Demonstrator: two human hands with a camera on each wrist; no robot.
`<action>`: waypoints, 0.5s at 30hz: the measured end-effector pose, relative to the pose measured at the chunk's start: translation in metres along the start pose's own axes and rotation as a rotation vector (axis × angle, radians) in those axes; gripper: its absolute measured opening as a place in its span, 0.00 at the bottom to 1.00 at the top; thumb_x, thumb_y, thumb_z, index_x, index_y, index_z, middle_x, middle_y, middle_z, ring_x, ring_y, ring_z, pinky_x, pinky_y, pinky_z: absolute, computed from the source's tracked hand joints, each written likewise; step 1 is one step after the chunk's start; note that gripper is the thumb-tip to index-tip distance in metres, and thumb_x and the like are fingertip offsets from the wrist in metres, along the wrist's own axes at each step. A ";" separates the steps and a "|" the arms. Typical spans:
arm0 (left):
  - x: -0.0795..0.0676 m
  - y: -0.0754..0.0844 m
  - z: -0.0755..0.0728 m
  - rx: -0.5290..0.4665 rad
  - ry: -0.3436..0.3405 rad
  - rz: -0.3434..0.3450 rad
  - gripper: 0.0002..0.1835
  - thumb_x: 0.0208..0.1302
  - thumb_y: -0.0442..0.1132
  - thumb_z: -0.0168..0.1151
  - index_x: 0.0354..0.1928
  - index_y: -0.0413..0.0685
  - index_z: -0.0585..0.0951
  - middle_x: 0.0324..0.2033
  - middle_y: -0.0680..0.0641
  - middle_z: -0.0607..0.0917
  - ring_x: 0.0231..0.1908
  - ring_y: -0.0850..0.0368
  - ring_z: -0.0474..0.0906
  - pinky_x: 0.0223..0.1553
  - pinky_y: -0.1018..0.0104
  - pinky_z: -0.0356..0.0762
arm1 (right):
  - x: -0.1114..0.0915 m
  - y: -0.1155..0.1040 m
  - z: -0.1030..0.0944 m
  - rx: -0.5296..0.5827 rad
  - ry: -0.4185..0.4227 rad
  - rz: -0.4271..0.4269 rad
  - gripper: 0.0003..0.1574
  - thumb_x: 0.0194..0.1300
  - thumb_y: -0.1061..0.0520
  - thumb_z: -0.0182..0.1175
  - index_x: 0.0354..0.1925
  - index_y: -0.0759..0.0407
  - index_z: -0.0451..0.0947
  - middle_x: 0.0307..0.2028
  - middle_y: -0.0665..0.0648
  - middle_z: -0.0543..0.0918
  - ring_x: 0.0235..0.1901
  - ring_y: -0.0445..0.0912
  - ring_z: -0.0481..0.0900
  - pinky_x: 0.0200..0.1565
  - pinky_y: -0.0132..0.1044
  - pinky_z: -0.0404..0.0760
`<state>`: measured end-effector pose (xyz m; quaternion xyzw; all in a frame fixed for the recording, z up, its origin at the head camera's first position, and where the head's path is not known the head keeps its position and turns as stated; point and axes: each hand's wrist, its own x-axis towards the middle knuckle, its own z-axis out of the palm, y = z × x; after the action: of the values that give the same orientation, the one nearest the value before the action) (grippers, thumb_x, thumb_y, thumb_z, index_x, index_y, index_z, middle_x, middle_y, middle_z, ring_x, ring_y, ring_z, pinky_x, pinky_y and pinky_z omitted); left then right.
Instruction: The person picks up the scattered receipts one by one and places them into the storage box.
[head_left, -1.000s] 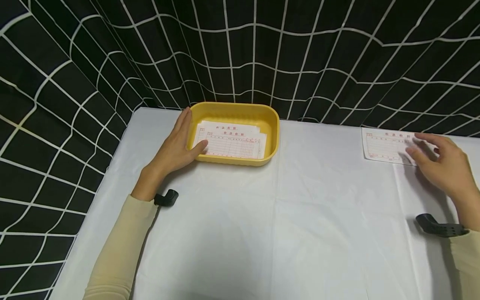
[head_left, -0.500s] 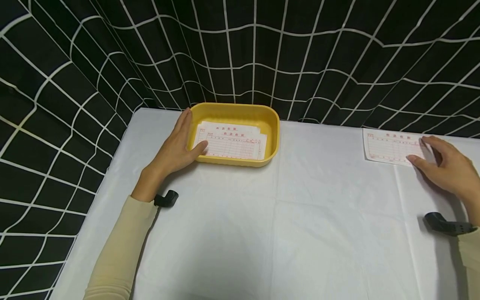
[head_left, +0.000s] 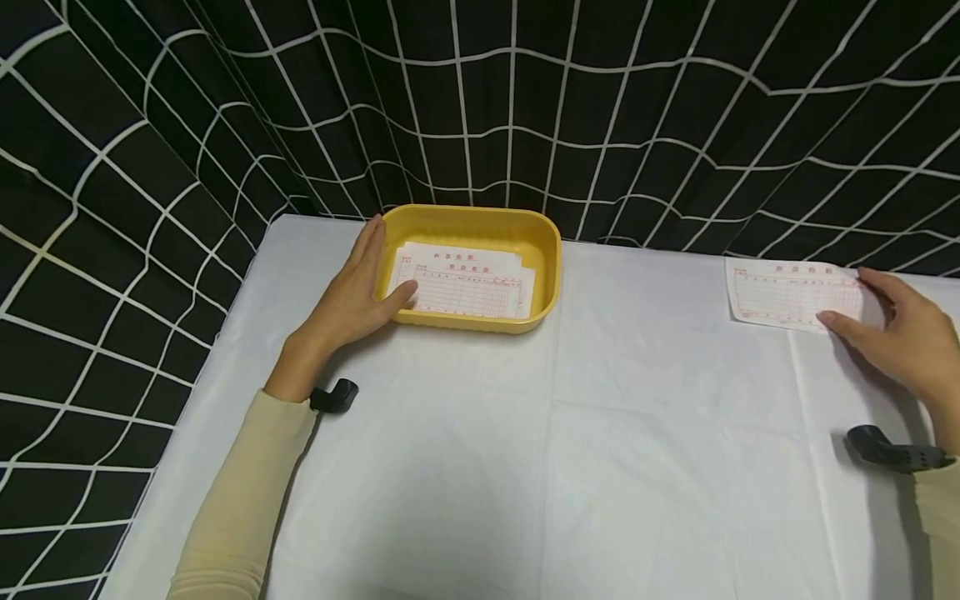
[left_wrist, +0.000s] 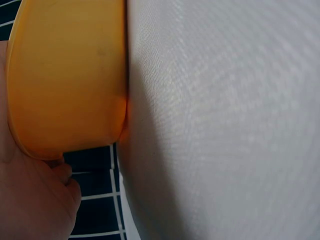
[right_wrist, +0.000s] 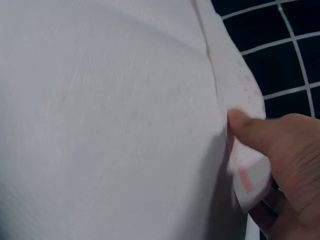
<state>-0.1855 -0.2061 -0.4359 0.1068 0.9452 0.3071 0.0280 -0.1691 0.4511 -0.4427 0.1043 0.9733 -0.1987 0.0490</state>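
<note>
A shallow yellow plastic basket (head_left: pixel 553 275) stands at the back of the table in the head view, with several red-printed receipt slips (head_left: pixel 468 292) lying in it. My left hand (head_left: pixel 351 296) holds its left end, thumb over the front rim and fingers along the left side. In the left wrist view the basket's outer wall (left_wrist: pixel 67 75) is close beside that hand. At the far right, another receipt slip (head_left: pixel 787 292) lies near the table's back edge. My right hand (head_left: pixel 911 333) pinches its right end between thumb and fingers. The right wrist view shows the slip (right_wrist: pixel 247 172) bent there.
A white cloth (head_left: pixel 600 467) with faint creases covers the table. Black curtains with a white grid (head_left: pixel 510 100) hang behind and to the left. Each wrist wears a black band with a small camera mount (head_left: pixel 337 396).
My right hand has shifted a little to the right, from over the slip to its right end, leaving more of the print in sight. The left hand and basket stay put.
</note>
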 end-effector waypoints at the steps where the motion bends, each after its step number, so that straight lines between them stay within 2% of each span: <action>1: 0.000 0.000 0.000 0.000 0.001 0.000 0.55 0.72 0.61 0.58 0.86 0.48 0.39 0.87 0.48 0.39 0.86 0.47 0.45 0.84 0.42 0.52 | -0.001 -0.002 -0.001 0.010 0.018 0.018 0.53 0.79 0.45 0.57 0.85 0.64 0.43 0.81 0.78 0.51 0.78 0.78 0.52 0.76 0.74 0.52; 4: 0.000 0.001 0.000 -0.002 0.004 0.001 0.55 0.72 0.61 0.58 0.86 0.48 0.39 0.87 0.48 0.40 0.86 0.48 0.44 0.84 0.43 0.52 | -0.003 -0.007 -0.003 0.042 0.057 0.083 0.49 0.78 0.51 0.59 0.84 0.63 0.49 0.78 0.79 0.59 0.71 0.76 0.62 0.71 0.71 0.65; 6: 0.001 0.000 0.001 0.002 0.004 0.000 0.55 0.72 0.60 0.58 0.86 0.48 0.39 0.87 0.48 0.39 0.86 0.47 0.45 0.84 0.43 0.52 | -0.005 -0.009 -0.004 0.058 0.074 0.127 0.46 0.78 0.53 0.59 0.83 0.63 0.52 0.74 0.79 0.64 0.61 0.72 0.66 0.58 0.60 0.73; 9: 0.002 0.000 0.002 0.001 0.007 0.005 0.55 0.72 0.60 0.58 0.87 0.49 0.39 0.87 0.48 0.40 0.86 0.47 0.46 0.84 0.43 0.53 | -0.006 -0.010 -0.004 0.087 0.102 0.176 0.42 0.76 0.55 0.60 0.80 0.64 0.59 0.62 0.75 0.73 0.47 0.59 0.67 0.42 0.41 0.68; 11: 0.002 0.000 0.002 0.002 0.007 0.007 0.54 0.72 0.60 0.58 0.87 0.49 0.39 0.87 0.48 0.40 0.86 0.47 0.46 0.84 0.42 0.53 | -0.008 -0.010 -0.005 0.117 0.115 0.189 0.40 0.76 0.55 0.61 0.78 0.66 0.63 0.50 0.62 0.77 0.40 0.49 0.68 0.35 0.33 0.66; 15: 0.001 0.001 0.001 0.000 0.008 0.007 0.55 0.72 0.60 0.59 0.87 0.48 0.40 0.87 0.48 0.40 0.86 0.48 0.45 0.84 0.44 0.53 | -0.012 -0.009 -0.006 0.196 0.126 0.186 0.37 0.76 0.53 0.60 0.75 0.69 0.67 0.34 0.34 0.68 0.32 0.32 0.66 0.27 0.22 0.70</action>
<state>-0.1859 -0.2045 -0.4365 0.1091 0.9450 0.3075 0.0233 -0.1599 0.4430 -0.4317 0.2105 0.9365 -0.2802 -0.0042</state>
